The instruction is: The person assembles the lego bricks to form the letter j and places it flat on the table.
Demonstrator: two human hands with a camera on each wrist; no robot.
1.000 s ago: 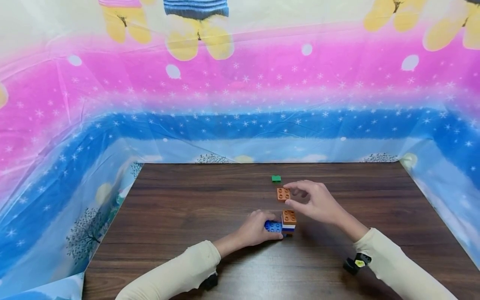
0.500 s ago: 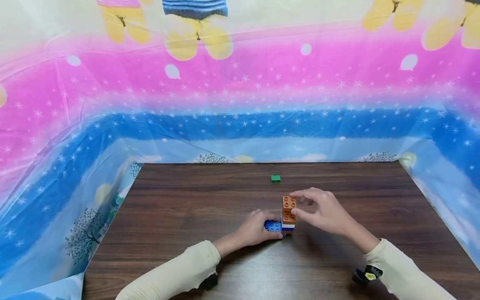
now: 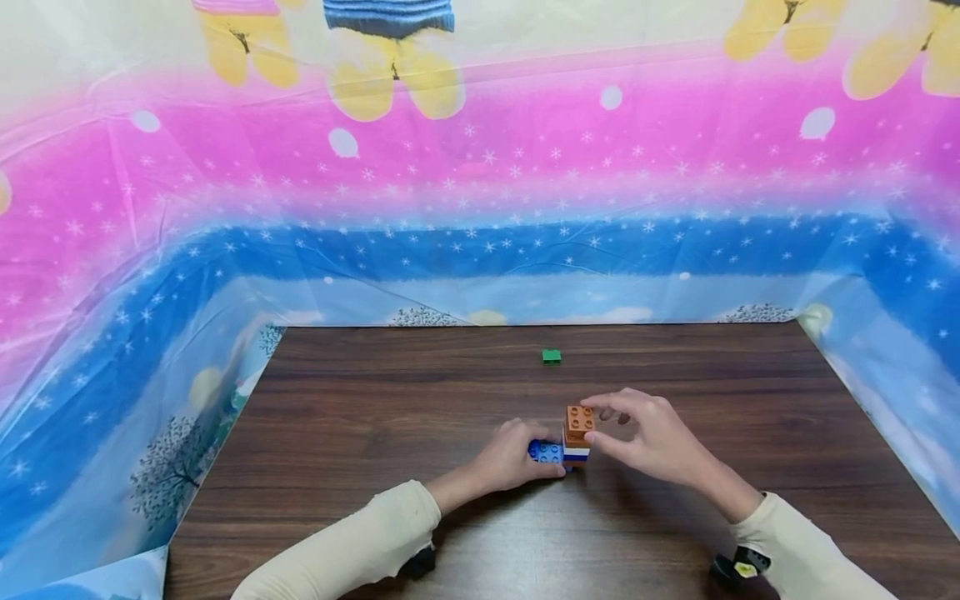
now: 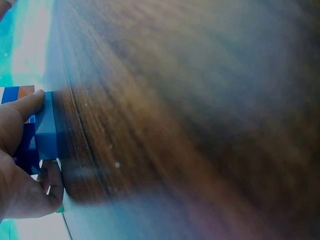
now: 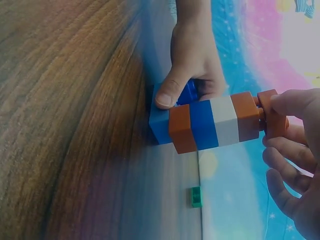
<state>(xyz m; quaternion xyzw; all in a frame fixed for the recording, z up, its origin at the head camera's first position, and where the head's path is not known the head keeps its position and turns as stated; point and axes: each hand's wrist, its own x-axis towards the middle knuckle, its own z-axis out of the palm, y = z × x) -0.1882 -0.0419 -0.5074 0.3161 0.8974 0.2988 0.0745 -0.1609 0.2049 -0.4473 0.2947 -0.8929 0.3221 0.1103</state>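
My left hand (image 3: 506, 458) grips the blue toy bricks (image 3: 550, 452) at the foot of a small tower, thumb on the near side. In the right wrist view a light blue brick (image 5: 159, 120) forms the base. On it rise an orange brick (image 5: 182, 127), a blue brick (image 5: 204, 122), a white brick (image 5: 223, 117) and another orange one. My right hand (image 3: 641, 433) pinches a further orange brick (image 5: 272, 112) at the tower's top. This brick sits slightly askew, and studs show in a narrow gap beneath it. In the left wrist view fingers hide part of the blue bricks.
A green brick (image 3: 551, 357) lies alone toward the back of the dark wooden table (image 3: 375, 383). A printed cloth (image 3: 480, 250) hangs around the table's back and sides.
My right hand has brought the orange brick from behind the tower toward me and down onto its top. The left hand keeps its grip on the blue bricks.
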